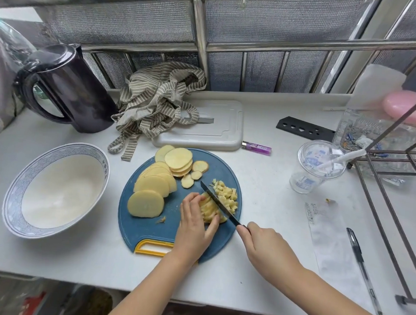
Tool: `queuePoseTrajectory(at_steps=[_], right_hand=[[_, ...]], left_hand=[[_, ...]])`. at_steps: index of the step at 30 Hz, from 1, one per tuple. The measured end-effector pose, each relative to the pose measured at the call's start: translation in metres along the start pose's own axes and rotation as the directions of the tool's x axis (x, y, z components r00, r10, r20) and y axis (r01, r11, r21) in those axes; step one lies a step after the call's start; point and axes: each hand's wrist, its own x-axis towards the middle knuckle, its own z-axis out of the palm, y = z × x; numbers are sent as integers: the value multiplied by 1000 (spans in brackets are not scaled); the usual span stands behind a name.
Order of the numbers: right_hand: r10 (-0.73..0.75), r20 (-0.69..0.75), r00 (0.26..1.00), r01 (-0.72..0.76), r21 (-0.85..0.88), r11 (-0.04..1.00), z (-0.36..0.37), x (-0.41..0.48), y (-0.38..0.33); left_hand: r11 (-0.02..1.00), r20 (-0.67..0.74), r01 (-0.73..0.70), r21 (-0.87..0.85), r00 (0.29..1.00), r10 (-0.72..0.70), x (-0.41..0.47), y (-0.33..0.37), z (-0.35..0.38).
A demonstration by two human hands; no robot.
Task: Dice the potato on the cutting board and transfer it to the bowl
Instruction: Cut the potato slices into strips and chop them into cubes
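Observation:
A round blue cutting board (147, 229) lies in the middle of the white table. Potato slices (156, 180) are fanned over its left and far side. A pile of diced potato (226, 194) sits at its right edge. My left hand (193, 226) holds down a stack of potato strips (209, 208) with curled fingers. My right hand (267, 247) grips the handle of a black knife (217, 202), whose blade lies across the strips beside the dice. The white bowl (15, 193) with a blue rim stands left of the board and holds nothing.
Behind the board lie a grey plastic lid (216, 128), a striped apron (156, 104) and a purple lighter (257, 148). A black kettle (69, 88) stands far left. A plastic cup (312, 169), a knife sheath (305, 128), a pen (364, 271) and a metal rack (396, 195) are at the right.

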Motion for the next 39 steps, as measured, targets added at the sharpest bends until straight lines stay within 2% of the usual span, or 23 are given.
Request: queuePoseTrajectory(at_steps=[4,7,10,19,23,28,33,36,39], right_hand=[[-18,-29,999,18,-2,1000,0,-3,2],[-91,-53,994,90,-14,996,3,-4,2],[-75,-46,996,78,63,995,3,-7,-2],[-64,-14,998,65,78,995,9,-7,-1],[-43,23,999,40,132,991,9,-1,1],[-34,70,997,23,162,987,4,6,4],[-30,77,997,17,156,988,4,7,4],[-33,50,998,26,139,990,9,2,2],[-24,50,998,17,130,991,11,0,-2]], left_hand=[[1000,-21,-26,15,999,27,-1,-1,2],[999,-47,-32,31,998,33,-1,-1,5],[999,-50,-24,29,998,25,-1,-1,7],[995,-74,-47,87,996,54,1,-3,12],[988,-34,-66,138,997,71,5,-2,11],[991,81,-6,135,997,-5,6,-3,9],[993,46,-9,115,999,4,6,-2,10],[995,-43,-18,93,999,22,4,-3,12],[995,-74,-22,96,997,30,5,-4,14]])
